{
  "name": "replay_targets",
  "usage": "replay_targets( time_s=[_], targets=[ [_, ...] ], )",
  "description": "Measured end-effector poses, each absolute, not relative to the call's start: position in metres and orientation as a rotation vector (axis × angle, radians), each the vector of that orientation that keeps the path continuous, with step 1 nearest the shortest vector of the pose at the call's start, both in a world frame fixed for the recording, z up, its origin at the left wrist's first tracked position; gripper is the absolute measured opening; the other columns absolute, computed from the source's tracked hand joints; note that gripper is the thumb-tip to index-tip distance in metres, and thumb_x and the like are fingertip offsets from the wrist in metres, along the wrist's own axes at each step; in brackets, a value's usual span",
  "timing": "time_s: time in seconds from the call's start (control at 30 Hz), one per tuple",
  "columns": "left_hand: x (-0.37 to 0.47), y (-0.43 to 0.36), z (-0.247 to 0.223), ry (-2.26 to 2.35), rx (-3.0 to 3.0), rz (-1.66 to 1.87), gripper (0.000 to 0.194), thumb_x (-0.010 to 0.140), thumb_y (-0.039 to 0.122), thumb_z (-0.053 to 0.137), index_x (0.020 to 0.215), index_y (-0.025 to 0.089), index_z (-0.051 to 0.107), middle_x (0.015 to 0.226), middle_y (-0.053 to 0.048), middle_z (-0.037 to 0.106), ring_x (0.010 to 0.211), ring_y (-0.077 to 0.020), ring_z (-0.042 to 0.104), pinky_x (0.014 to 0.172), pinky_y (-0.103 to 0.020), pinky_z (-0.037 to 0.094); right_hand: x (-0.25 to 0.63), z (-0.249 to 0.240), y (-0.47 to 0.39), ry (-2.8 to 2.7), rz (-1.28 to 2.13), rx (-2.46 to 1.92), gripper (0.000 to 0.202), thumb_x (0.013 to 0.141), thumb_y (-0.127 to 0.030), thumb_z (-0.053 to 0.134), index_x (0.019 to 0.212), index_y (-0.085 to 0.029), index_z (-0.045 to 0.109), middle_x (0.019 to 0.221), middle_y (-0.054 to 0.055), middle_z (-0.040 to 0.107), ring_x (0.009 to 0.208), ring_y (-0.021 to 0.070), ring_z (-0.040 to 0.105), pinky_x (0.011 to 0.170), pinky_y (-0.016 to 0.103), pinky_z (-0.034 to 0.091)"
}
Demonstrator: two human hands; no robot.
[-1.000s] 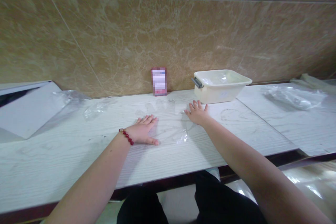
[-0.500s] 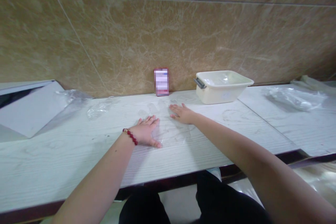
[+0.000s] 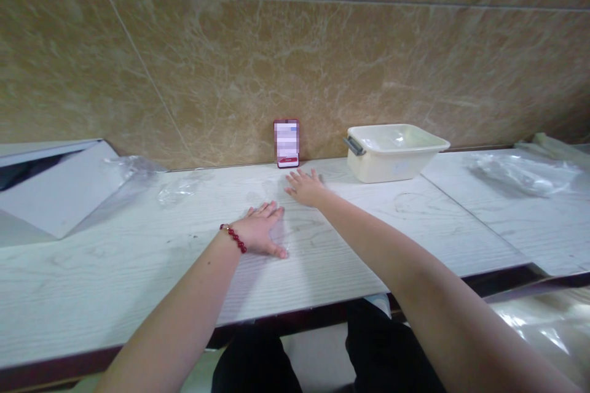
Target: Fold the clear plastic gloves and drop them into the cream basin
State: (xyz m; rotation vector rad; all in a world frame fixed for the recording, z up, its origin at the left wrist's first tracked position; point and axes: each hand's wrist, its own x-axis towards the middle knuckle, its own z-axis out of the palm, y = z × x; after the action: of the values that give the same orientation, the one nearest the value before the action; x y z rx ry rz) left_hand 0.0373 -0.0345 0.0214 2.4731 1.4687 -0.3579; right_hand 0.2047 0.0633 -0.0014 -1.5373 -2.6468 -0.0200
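My left hand point(image 3: 259, 231), with a red bead bracelet point(image 3: 234, 238) at the wrist, lies flat and spread on the pale wood-grain table point(image 3: 322, 270). My right hand point(image 3: 306, 188) rests palm down farther back, fingers extended, just in front of a phone point(image 3: 287, 144) with a red edge. The phone leans upright against the wall, its screen lit and partly blurred. Faint clear film seems to lie around the fingers; its outline is too weak to make out. Neither hand grips anything.
A cream plastic bin point(image 3: 391, 163) with a grey handle stands right of the phone. Crumpled clear plastic point(image 3: 523, 173) lies farther right, another clear piece point(image 3: 177, 190) at left. A white box point(image 3: 59, 196) is at far left. The marbled wall point(image 3: 230, 73) bounds the back.
My right hand has slid away from me and slightly left, closer to the phone. My left hand has stayed nearly in place, and the view has shifted a little.
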Motion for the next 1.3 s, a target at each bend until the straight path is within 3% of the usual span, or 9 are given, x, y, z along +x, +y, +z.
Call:
replay_targets(
  time_s=[0.3,0.43,0.5,0.6,0.67,0.77,1.03,1.3],
  targets=[
    [0.036,-0.035,0.020,1.457,2.501,-0.324,0.115,0.044,0.077,0.042,0.132,0.010,0.011,0.137,-0.017,0.002,0.125,-0.0290,0.002,0.099,-0.041,0.010,0.177,-0.013,0.074,-2.529,0.195,-1.754,0.064,0.079,-0.055,0.009,0.132,-0.020,0.014,0.139,0.003,0.010,0.125,0.0264,-0.001,0.092,0.058,-0.001],
    [0.036,-0.033,0.022,1.455,2.531,-0.236,0.108,0.048,0.076,0.041,0.131,0.010,0.018,0.137,-0.015,0.012,0.125,-0.0271,0.011,0.099,-0.036,0.015,0.177,-0.006,0.073,-2.475,0.206,-1.782,0.063,0.080,-0.054,0.007,0.132,-0.019,0.012,0.139,0.005,0.008,0.125,0.0261,-0.003,0.093,0.057,-0.002],
    [0.036,-0.030,0.026,1.486,2.547,-0.160,0.096,0.054,0.072,0.040,0.128,0.013,0.026,0.134,-0.012,0.025,0.122,-0.0247,0.022,0.097,-0.032,0.021,0.179,0.001,0.070,-2.404,0.219,-1.814,0.062,0.080,-0.053,0.005,0.132,-0.019,0.013,0.139,0.007,0.008,0.125,0.0260,-0.001,0.094,0.056,0.001],
    [0.028,-0.023,0.032,1.770,2.511,-0.033,0.061,0.071,0.058,0.034,0.118,0.020,0.042,0.120,-0.008,0.046,0.108,-0.0224,0.042,0.089,-0.032,0.032,0.184,0.015,0.061,-2.323,0.291,-1.904,0.062,0.080,-0.053,0.009,0.130,-0.018,0.021,0.137,0.010,0.014,0.125,0.0280,0.005,0.094,0.055,0.007],
    [0.017,-0.017,0.034,2.089,2.383,0.002,0.044,0.078,0.044,0.029,0.109,0.020,0.050,0.110,-0.009,0.053,0.099,-0.0231,0.049,0.081,-0.034,0.037,0.187,0.025,0.051,-2.347,0.336,-1.951,0.061,0.080,-0.053,0.015,0.127,-0.017,0.029,0.136,0.013,0.018,0.124,0.0296,0.008,0.093,0.054,0.010],
    [-0.004,-0.006,0.033,2.375,2.128,-0.021,0.038,0.078,0.032,0.028,0.099,0.018,0.057,0.101,-0.012,0.057,0.091,-0.0231,0.054,0.074,-0.033,0.041,0.188,0.035,0.032,-2.500,0.328,-1.939,0.057,0.079,-0.050,0.026,0.125,-0.017,0.034,0.135,0.013,0.020,0.124,0.0301,0.007,0.093,0.055,0.009],
    [-0.022,0.012,0.018,2.480,1.933,0.075,0.044,0.076,0.040,0.028,0.102,0.021,0.058,0.103,-0.013,0.056,0.092,-0.0257,0.053,0.072,-0.036,0.042,0.170,0.037,-0.013,-2.683,0.157,-1.729,0.052,0.080,-0.043,0.031,0.125,-0.017,0.033,0.135,0.013,0.021,0.125,0.0277,0.010,0.096,0.050,0.010],
    [-0.011,0.012,0.009,2.498,1.934,0.176,0.048,0.071,0.055,0.032,0.098,0.029,0.060,0.106,-0.011,0.055,0.095,-0.0322,0.049,0.073,-0.045,0.040,0.180,0.019,-0.028,-2.791,0.255,-1.400,0.052,0.082,-0.043,0.026,0.126,-0.016,0.032,0.135,0.010,0.023,0.124,0.0269,0.014,0.097,0.045,0.016]
  ],
)
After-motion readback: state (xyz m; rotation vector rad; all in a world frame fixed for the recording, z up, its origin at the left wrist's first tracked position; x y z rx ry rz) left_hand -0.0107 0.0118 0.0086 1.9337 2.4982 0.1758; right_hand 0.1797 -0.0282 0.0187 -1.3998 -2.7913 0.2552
